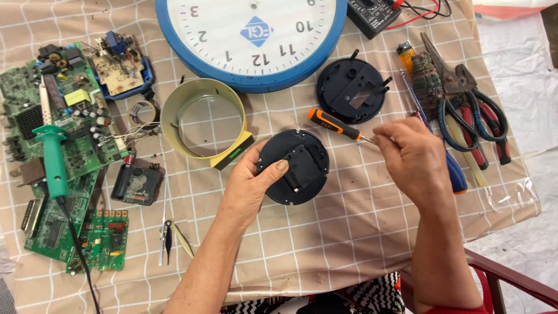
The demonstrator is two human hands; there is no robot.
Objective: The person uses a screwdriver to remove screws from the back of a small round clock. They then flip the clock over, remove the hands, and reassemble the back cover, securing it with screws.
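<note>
— What's in your left hand?

— A round black clock back [293,167]. My left hand [251,185] grips it by its near-left edge, thumb laid across the face, fingers tucked beneath. It sits low over the checked cloth [349,232].

— And the right?

— My right hand [410,160] is closed narrow, fingertips pinched on the thin metal shaft of an orange-and-black screwdriver [336,125]. The handle points away up-left, lying just beyond the clock back, between my two hands.

— What's past the screwdriver?

— A second black round plate [351,90] with pegs and a square opening, just beyond my right fingertips. Further out, the big blue-rimmed wall clock [250,43], face up.

— Left of the left hand?

— A yellow ring [203,119], open in the middle, close beside my thumb. Beyond it a small black clock movement [138,184], then green circuit boards [58,134] with a green-handled soldering iron [52,163] lying over them. Tweezers [167,235] lie nearer me.

— Right of the right hand?

— Pliers and cutters [471,110] with red and black grips, well clear of my knuckles; a blue-handled tool [454,171] runs under my hand. A black meter [375,14] sits at the far edge.
</note>
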